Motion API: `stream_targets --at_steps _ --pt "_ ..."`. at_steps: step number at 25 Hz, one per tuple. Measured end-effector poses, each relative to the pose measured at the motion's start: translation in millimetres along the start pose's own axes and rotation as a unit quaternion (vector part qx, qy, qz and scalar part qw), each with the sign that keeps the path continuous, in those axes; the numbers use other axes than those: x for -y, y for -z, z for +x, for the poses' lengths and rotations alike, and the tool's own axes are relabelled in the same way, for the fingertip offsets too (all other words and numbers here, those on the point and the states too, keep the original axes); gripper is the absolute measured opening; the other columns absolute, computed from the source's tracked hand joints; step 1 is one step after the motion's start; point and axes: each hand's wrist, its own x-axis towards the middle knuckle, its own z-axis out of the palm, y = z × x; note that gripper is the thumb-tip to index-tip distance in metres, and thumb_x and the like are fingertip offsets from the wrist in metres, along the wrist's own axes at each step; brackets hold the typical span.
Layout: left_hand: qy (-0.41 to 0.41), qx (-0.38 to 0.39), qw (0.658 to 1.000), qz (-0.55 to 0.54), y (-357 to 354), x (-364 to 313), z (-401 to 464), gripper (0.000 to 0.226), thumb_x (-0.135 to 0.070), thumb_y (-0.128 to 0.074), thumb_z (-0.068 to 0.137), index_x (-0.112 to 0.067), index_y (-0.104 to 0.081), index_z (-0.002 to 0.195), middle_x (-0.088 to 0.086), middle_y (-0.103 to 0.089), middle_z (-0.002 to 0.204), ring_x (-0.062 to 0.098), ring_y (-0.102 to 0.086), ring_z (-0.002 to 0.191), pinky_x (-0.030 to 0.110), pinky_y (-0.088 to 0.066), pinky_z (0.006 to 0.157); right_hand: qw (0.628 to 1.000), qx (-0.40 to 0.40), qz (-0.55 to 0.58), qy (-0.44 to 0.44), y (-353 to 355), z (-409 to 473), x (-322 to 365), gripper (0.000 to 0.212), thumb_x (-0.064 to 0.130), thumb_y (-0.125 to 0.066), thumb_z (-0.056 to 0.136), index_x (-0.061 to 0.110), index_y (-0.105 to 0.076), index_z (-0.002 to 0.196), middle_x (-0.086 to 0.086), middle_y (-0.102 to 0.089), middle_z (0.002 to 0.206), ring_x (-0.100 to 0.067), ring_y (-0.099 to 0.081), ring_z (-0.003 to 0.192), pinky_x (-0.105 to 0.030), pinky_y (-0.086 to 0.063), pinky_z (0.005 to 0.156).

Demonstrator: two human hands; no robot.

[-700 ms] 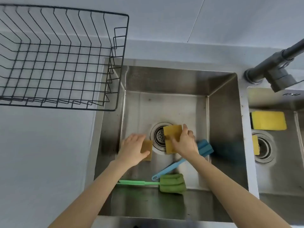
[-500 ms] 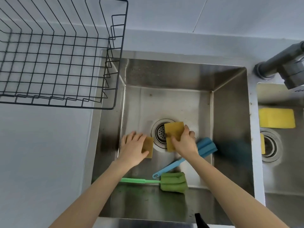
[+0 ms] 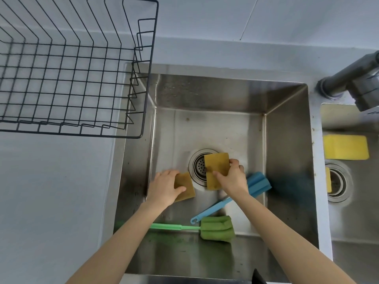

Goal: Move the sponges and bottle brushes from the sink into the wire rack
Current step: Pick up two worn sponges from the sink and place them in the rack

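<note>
In the sink (image 3: 287, 160), the left hand (image 3: 165, 187) is gripping one brown sponge (image 3: 185, 186); the right hand (image 3: 231, 178) is pinching another sponge (image 3: 216, 167) over the drain (image 3: 198, 166). The wire rack (image 3: 71, 68) is sitting upper left.

Grey faucet (image 3: 348, 78) above second basin's (image 3: 352, 222) yellow sponge (image 3: 345, 147)

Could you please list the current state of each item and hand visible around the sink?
left hand: grips a brown sponge on the sink floor
right hand: holds a second brown sponge over the drain
blue bottle brush: lying in sink, untouched
green bottle brush: lying in sink, untouched
wire rack: holds nothing
yellow sponge: lying in neighbouring basin
</note>
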Motion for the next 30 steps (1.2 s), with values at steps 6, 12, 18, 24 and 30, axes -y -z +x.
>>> stream_targets --at_steps 6,12,18,24,30 --pt "0.054 0.007 0.988 -0.142 -2.5 6.4 -8.0 0.046 -0.037 -0.058 0.084 -0.016 -0.046 0.123 0.005 -0.057 0.124 0.023 -0.054 0.111 0.031 -0.044 0.083 0.996 -0.006 0.088 -0.011 5.1 -4.0 -4.2 0.053 0.024 -0.063 0.085 0.012 -0.038 0.13 -0.017 -0.046 0.132 -0.033 -0.052 0.114 -0.039 -0.047 0.092" --pt "0.044 -0.005 0.987 -0.153 7.9 2.1 -17.2 0.043 -0.037 -0.053 0.087 -0.015 -0.042 0.122 0.005 -0.055 0.126 0.023 -0.055 0.111 0.032 -0.045 0.083 0.99 -0.019 0.141 -0.014 8.2 -19.0 -8.6 0.052 0.024 -0.063 0.085 0.012 -0.04 0.13 -0.015 -0.051 0.131 -0.031 -0.054 0.114 -0.039 -0.049 0.091" --pt "0.036 -0.009 0.986 -0.161 13.1 -6.2 -28.7 0.044 -0.04 -0.05 0.088 -0.014 -0.04 0.122 0.006 -0.054 0.127 0.024 -0.055 0.11 0.03 -0.044 0.079 0.987 -0.025 0.159 -0.001 13.6 -36.0 -6.8 0.052 0.025 -0.063 0.085 0.012 -0.04 0.129 -0.014 -0.051 0.131 -0.03 -0.054 0.114 -0.04 -0.049 0.09" --pt "0.038 -0.039 0.985 -0.166 16.0 -11.6 -49.1 0.045 -0.041 -0.045 0.09 -0.012 -0.038 0.124 0.007 -0.052 0.13 0.025 -0.056 0.111 0.03 -0.046 0.079 0.982 -0.046 0.181 0.019 25.3 -58.0 -4.1 0.05 0.025 -0.063 0.085 0.013 -0.041 0.128 -0.014 -0.052 0.13 -0.03 -0.055 0.113 -0.038 -0.051 0.086" --pt "0.028 -0.082 0.98 -0.177 27.7 -10.8 -73.8 0.048 -0.042 -0.044 0.09 -0.012 -0.037 0.126 0.007 -0.051 0.132 0.026 -0.055 0.115 0.036 -0.048 0.089 0.975 -0.067 0.205 0.045 38.4 -86.1 -2.2 0.05 0.024 -0.063 0.085 0.012 -0.041 0.129 -0.013 -0.053 0.13 -0.029 -0.054 0.113 -0.038 -0.05 0.086"
